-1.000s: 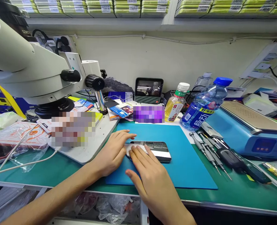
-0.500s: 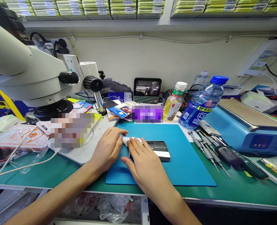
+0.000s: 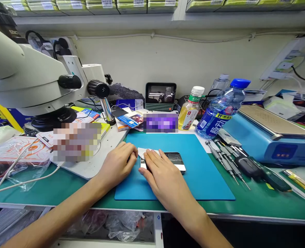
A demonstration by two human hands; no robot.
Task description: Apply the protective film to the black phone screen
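A phone-shaped device (image 3: pixel 179 159), dark with a pale band along its near side, lies flat on the blue mat (image 3: pixel 204 186). Across its left end is a white tissue (image 3: pixel 142 152). My right hand (image 3: pixel 159 168) presses that tissue down with fingers flat and close together, covering much of the device. My left hand (image 3: pixel 120 160) rests at the mat's left edge, just left of the tissue. Its fingers are curled in, with the tips partly hidden, and nothing shows in it.
A microscope (image 3: pixel 33 79) stands at left over bagged boxes. Behind the mat are a yellow drink bottle (image 3: pixel 190 110) and a blue-capped bottle (image 3: pixel 221 110). Several screwdrivers (image 3: pixel 226 162) lie to the right, before a blue machine (image 3: pixel 278 137). Below, an open drawer (image 3: pixel 159 230) holds plastic bags.
My left hand's fingers have curled in from a more stretched pose near the tissue. My right hand still presses the tissue on the device. The whole view has shifted slightly.
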